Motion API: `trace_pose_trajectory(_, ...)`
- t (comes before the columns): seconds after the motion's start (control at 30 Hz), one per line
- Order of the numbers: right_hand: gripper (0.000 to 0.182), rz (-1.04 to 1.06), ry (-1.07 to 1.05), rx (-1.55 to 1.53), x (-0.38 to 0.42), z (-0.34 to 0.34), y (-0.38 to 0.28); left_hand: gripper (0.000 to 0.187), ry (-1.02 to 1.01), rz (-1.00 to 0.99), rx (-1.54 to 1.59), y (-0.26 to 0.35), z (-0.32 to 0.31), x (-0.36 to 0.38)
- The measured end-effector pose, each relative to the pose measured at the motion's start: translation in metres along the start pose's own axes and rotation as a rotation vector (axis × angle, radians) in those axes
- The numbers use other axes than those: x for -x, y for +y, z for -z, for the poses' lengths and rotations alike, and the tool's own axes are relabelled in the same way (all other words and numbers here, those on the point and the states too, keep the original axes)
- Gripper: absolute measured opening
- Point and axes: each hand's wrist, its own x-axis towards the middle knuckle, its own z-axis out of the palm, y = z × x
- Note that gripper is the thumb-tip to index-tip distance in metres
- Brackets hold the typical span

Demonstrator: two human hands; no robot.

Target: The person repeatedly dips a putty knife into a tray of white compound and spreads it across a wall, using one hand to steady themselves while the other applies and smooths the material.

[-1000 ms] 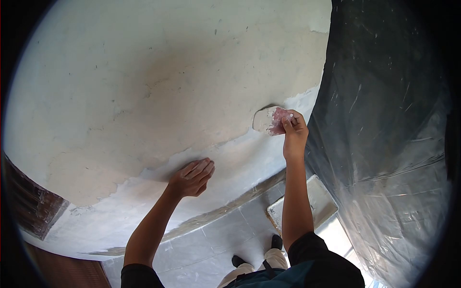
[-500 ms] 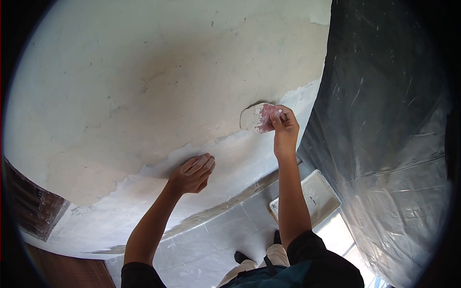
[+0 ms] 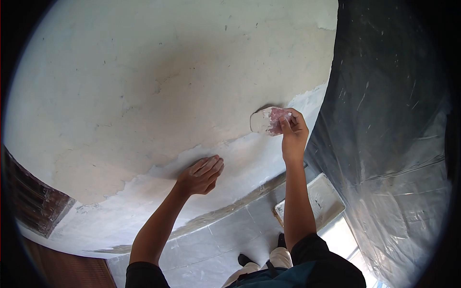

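A round-edged scraper [image 3: 274, 120], reddish and smeared with whitish paste, lies close against the wall [image 3: 201, 96]. My right hand [image 3: 295, 130] pinches its right side between thumb and fingers. Lower and to the left, my left hand [image 3: 200, 174] rests against the wall near the ragged border between the beige upper surface and the whiter lower band. Its fingers are pressed together and point up and to the right; nothing shows in them.
A white tray [image 3: 331, 204] with paste marks sits on the grey tiled floor [image 3: 216, 240] beyond my right forearm. Plastic sheeting [image 3: 389, 158] hangs along the right. A dark wooden slatted panel [image 3: 38, 197] is at the left. My feet show at the bottom.
The wall, tray and both hands appear shifted slightly right in the view. The scraper remains in my right hand, and both hands keep nearly the same pose against the wall.
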Motion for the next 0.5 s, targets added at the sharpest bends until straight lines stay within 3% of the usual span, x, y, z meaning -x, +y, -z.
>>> trace_pose_trajectory(0.07,0.019,0.009,0.034,-0.027,-0.001,0.002,-0.01,0.036,-0.004,-0.026,-0.037,0.0,-0.001,0.0)
trace_pose_trajectory(0.23,0.021,0.121,-0.343,0.134,0.035,-0.041,0.006,0.036,-0.005,-0.017,-0.021,0.001,0.002,-0.002)
trace_pose_trajectory(0.43,0.023,0.028,0.023,-0.002,-0.001,0.002,-0.001,0.036,-0.011,-0.01,-0.01,-0.001,0.001,0.0)
trace_pose_trajectory(0.5,0.023,0.032,-0.009,-0.003,-0.003,0.01,-0.01,0.037,-0.009,-0.017,0.0,0.001,-0.002,-0.002)
